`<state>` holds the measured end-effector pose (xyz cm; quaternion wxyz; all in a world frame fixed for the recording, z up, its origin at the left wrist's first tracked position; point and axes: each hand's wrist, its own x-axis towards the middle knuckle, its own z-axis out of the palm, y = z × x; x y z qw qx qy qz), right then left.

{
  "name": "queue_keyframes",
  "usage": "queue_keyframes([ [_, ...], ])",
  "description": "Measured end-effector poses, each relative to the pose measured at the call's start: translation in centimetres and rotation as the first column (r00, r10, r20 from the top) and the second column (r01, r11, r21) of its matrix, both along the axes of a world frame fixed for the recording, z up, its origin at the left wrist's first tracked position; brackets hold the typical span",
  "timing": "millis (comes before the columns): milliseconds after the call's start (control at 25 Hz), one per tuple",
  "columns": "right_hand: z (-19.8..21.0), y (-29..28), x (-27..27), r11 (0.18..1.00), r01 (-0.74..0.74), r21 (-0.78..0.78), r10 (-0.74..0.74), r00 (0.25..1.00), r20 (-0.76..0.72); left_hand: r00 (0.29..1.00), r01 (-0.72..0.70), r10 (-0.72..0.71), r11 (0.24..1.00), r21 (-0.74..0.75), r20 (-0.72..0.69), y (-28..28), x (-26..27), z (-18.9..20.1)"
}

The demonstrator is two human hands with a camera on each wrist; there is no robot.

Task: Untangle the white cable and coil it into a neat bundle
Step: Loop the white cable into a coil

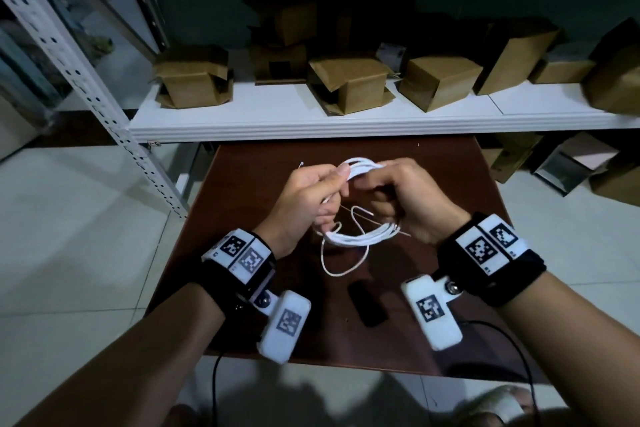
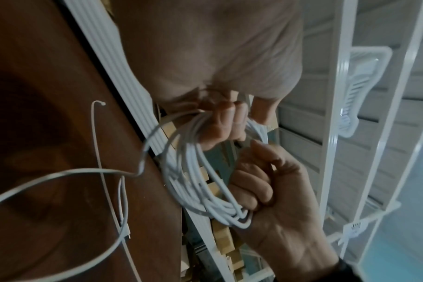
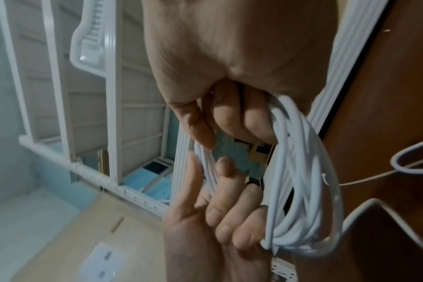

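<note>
The white cable (image 1: 360, 237) is gathered into a coil of several loops, held in the air above the dark brown table (image 1: 242, 184). My left hand (image 1: 311, 191) grips the coil's left side, thumb pressed on the upper strands. On the right side, my right hand (image 1: 412, 198) has its fingers curled round the loops. A loose tail (image 1: 337, 269) hangs below the coil. In the left wrist view the left hand (image 2: 222, 122) and right hand (image 2: 261, 188) both clasp the cable (image 2: 193, 181). The right wrist view shows the cable (image 3: 297, 171) running between right hand (image 3: 234, 118) and left hand (image 3: 220, 215).
A flat black object (image 1: 367, 305) lies on the table near me. Behind the table a white shelf (image 1: 311, 121) carries several cardboard boxes (image 1: 349, 83). A perforated metal upright (image 1: 104, 107) stands at the left. More boxes (image 1: 575, 166) sit on the tiled floor at the right.
</note>
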<state>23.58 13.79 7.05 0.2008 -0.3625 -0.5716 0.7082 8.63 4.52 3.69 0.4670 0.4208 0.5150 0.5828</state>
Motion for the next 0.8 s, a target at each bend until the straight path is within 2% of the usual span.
queue_keyframes([
  [120,0.0,0.8,0.1,0.98,0.075,-0.182,-0.097,0.988,-0.117,0.99,-0.016,0.02,1.0,-0.024,0.137,0.4,-0.2,-0.1],
  [280,-0.3,0.4,-0.1,0.983,0.004,-0.184,-0.028,0.991,-0.13,0.98,-0.086,0.091,0.996,-0.031,0.178,0.8,-0.1,0.0],
  [480,0.1,0.6,0.7,0.983,-0.071,-0.167,0.049,0.99,-0.133,0.987,-0.112,0.108,0.993,0.027,0.121,0.8,-0.2,0.5],
  [640,0.3,0.3,1.0,0.983,-0.154,-0.098,0.141,0.982,-0.128,0.996,-0.081,0.083,0.995,0.054,-0.032,0.4,-0.4,0.7],
  [720,0.4,0.0,1.0,0.979,-0.206,-0.004,0.205,0.977,-0.063,0.973,-0.051,0.066,0.996,0.074,-0.219,0.4,-0.2,0.4],
  [800,-0.1,-0.2,1.0,0.951,-0.283,0.122,0.275,0.958,0.077,0.905,-0.011,0.045,0.997,0.083,-0.422,0.4,0.1,-0.1],
])
